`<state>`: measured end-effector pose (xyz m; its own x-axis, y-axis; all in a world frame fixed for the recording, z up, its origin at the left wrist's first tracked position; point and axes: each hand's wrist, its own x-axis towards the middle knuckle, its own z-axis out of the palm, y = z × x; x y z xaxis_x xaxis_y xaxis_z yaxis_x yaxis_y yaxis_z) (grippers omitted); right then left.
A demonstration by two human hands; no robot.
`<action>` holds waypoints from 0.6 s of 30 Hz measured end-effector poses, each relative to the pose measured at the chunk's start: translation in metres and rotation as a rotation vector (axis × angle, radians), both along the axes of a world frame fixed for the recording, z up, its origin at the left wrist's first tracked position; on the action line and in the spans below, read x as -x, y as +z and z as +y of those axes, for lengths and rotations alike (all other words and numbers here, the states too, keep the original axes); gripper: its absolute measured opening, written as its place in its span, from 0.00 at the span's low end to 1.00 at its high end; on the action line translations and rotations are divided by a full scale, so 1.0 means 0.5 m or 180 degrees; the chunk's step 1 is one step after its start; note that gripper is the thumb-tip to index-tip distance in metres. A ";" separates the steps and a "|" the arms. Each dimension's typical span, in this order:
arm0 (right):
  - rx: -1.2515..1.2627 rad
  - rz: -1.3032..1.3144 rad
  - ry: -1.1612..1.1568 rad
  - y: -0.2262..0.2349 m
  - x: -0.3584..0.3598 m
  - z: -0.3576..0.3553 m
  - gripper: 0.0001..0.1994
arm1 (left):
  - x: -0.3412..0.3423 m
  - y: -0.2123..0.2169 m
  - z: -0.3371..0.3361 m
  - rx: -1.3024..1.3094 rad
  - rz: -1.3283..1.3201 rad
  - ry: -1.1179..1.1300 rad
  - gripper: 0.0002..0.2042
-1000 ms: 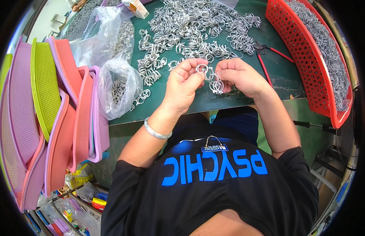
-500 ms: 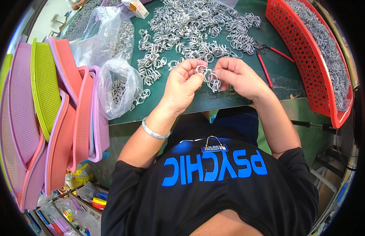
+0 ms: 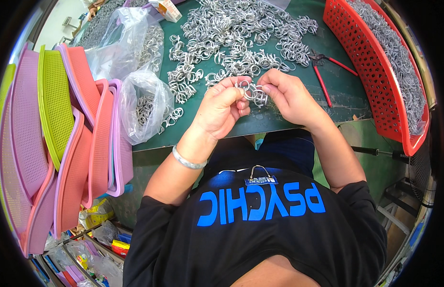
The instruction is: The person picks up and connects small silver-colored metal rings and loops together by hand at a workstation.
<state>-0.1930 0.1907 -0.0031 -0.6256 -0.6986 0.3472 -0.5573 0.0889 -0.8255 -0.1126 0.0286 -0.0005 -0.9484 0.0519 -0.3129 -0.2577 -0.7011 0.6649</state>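
Between my two hands, above the near edge of the green table, is a small cluster of silvery metal rings (image 3: 256,95). My left hand (image 3: 223,103), with a pale bangle on its wrist, pinches the left end of the cluster between thumb and forefinger. The fingertips of my right hand (image 3: 290,95) are closed on its right side. How the rings are joined cannot be made out. Beyond my hands a large heap of similar metal rings (image 3: 231,33) is spread over the table.
Red-handled pliers (image 3: 322,79) lie right of my hands. A red perforated basket (image 3: 365,62) full of metal pieces stands at the right. Clear plastic bags (image 3: 145,107) with rings sit at the left, beside stacked coloured baskets (image 3: 59,115). The green table (image 3: 184,126) ends just before my body.
The cluster has turned in my fingers and lies more level. My left hand has rolled so its lower fingers show, and my right hand has shifted slightly.
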 end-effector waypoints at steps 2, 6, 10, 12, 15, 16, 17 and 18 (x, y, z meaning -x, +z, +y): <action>-0.0086 -0.0071 0.0075 0.007 0.004 0.001 0.02 | -0.005 0.002 0.008 0.0249 0.0114 0.0087 0.11; -0.0263 -0.0810 0.0132 0.005 0.010 0.003 0.03 | -0.006 -0.002 0.019 0.1015 0.0495 0.0147 0.11; -0.0484 -0.1452 0.0292 0.012 0.015 0.002 0.05 | -0.008 -0.005 0.018 0.1351 0.0540 0.0083 0.11; -0.0589 -0.1258 0.0310 0.018 0.019 0.001 0.05 | -0.009 -0.006 0.016 0.1447 0.0574 -0.0029 0.12; -0.0760 -0.0903 0.0302 0.028 0.023 -0.002 0.06 | -0.006 0.001 0.026 0.1599 0.0573 0.0084 0.12; -0.0826 -0.0743 0.0272 0.030 0.025 -0.002 0.06 | -0.006 0.001 0.026 0.1599 0.0572 0.0085 0.12; -0.0825 -0.0743 0.0274 0.032 0.026 -0.003 0.06 | -0.006 0.002 0.026 0.1731 0.0623 0.0114 0.12; -0.0728 -0.1178 0.0311 0.035 0.028 -0.003 0.06 | -0.006 0.002 0.026 0.1861 0.0676 0.0140 0.12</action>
